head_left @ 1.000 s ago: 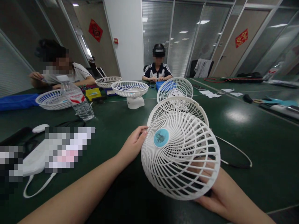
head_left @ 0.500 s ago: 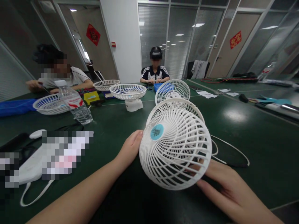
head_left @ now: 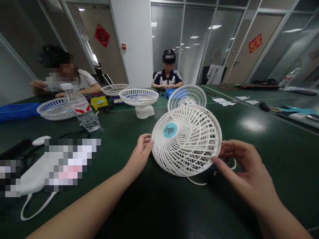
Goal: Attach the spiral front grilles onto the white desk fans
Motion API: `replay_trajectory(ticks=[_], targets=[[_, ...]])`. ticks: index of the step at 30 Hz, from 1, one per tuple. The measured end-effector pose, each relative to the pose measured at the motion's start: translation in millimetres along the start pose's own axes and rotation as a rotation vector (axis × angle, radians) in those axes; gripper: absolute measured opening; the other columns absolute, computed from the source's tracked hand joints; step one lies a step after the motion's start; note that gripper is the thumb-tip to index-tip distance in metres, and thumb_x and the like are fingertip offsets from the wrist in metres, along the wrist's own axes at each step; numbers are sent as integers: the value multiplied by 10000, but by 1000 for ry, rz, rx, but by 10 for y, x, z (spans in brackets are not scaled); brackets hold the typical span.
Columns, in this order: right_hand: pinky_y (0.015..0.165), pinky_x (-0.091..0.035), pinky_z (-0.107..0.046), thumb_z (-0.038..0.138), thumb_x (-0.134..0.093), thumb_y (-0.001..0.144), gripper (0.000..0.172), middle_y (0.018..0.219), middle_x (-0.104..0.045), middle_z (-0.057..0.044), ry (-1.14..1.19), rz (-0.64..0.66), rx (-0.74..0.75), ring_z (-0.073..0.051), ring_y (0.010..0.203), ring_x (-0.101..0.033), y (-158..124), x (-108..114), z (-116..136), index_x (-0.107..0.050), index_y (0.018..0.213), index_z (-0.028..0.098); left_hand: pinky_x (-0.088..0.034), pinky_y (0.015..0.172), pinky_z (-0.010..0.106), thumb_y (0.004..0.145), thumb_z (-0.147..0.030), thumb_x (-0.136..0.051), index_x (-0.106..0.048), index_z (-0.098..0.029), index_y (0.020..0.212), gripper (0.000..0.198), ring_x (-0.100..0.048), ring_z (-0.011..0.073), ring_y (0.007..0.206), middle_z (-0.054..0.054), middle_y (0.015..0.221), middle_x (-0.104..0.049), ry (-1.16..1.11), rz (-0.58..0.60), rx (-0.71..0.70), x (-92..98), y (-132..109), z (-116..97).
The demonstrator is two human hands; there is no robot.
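Observation:
A white fan grille (head_left: 189, 146) with spiral ribs and a round blue badge (head_left: 170, 130) faces me, tilted, in the middle of the head view. My left hand (head_left: 141, 151) grips its left rim, thumb in front and fingers curled at the edge. On the right rim, my right hand (head_left: 245, 169) pinches with its thumb near the front ribs and its fingers partly hidden behind. The grille lies against another white rim at the back; what is behind the ribs is mostly hidden. Some white cord (head_left: 198, 182) shows below it.
Behind stand a white fan base with an upturned grille (head_left: 138, 96) and another round grille (head_left: 187, 96). A water bottle (head_left: 83, 109) leans at left, near a pixelated white object (head_left: 37, 176). Two people sit across the green table (head_left: 119, 139). Papers (head_left: 224, 101) lie at the right.
The front grille has swung up and back against the rim behind it, and its lower edge is higher. My right hand has moved up from underneath to the right rim.

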State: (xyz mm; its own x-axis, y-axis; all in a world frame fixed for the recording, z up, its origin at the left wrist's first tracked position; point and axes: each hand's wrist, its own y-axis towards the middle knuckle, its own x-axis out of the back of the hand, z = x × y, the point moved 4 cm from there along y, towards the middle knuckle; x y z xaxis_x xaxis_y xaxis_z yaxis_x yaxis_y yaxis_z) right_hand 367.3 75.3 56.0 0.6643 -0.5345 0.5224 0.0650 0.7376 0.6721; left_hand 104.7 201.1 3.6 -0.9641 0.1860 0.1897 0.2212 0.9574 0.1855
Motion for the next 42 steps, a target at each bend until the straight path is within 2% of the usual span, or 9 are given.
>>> replay_trajectory(ticks=[3,6,9,12,17,21,28,35,42], targets=[[745,-504,-258,302,-644,862,400,1013,-570,-31,-18,9,28,-118,838,-572,-5,0,48,-486,1222,227,-453,874,331,899,-401,-473,-436,-182,1153,337,-560,184,979,62,1071,-534,-19,-14,9,14,-3,-17],[729,-472,-243,262,-625,875,322,990,-565,-30,-127,-12,135,-107,826,-549,23,20,158,-530,1179,213,-455,860,325,885,-402,-498,-452,-179,1131,335,-558,183,972,58,1057,-539,-22,-42,18,34,-9,-33],[786,-455,-264,244,-628,873,300,1011,-558,-44,-208,-55,218,-124,891,-544,42,43,230,-554,1160,198,-459,848,325,873,-408,-523,-460,-178,1114,340,-565,184,958,55,1036,-550,-13,-65,23,49,-12,-28],[846,-451,-299,251,-638,863,295,1077,-540,-65,-251,-75,239,-153,973,-540,37,56,235,-575,1146,196,-464,839,321,867,-400,-528,-461,-176,1112,338,-571,183,957,58,1045,-551,-21,-73,15,55,-10,-30],[882,-468,-357,283,-652,843,391,1269,-462,-90,-277,-42,272,-227,1145,-488,16,43,222,-572,1222,237,-470,882,335,862,-384,-543,-470,-173,1144,360,-581,196,1017,76,1100,-565,-64,-71,-6,51,-8,-70],[943,-444,-412,276,-638,850,427,1340,-443,-93,-294,-1,314,-250,1200,-466,29,14,248,-536,1263,237,-449,960,354,866,-397,-554,-460,-180,1216,422,-565,207,1111,96,1212,-547,-102,-34,-10,35,-16,-82],[1072,-392,-413,182,-681,806,573,1334,-494,-109,-171,-41,326,-245,1266,-452,55,11,304,-444,1327,172,-458,969,376,832,-395,-601,-458,-179,1217,464,-559,234,1149,115,1256,-532,-116,-6,-13,8,-20,-86],[1090,-367,-437,153,-621,836,488,1393,-463,-90,-223,1,346,-259,1321,-407,39,-16,359,-475,1300,184,-497,908,354,836,-356,-580,-464,-195,1108,337,-583,221,1095,77,1145,-565,-72,-31,-38,21,-34,-102],[1110,-344,-442,168,-573,864,508,1453,-390,-87,-212,16,298,-257,1354,-366,27,-18,311,-442,1354,200,-433,1038,410,822,-343,-613,-373,-208,1290,543,-547,248,1205,133,1432,-385,-191,116,-26,-71,-64,-108]])
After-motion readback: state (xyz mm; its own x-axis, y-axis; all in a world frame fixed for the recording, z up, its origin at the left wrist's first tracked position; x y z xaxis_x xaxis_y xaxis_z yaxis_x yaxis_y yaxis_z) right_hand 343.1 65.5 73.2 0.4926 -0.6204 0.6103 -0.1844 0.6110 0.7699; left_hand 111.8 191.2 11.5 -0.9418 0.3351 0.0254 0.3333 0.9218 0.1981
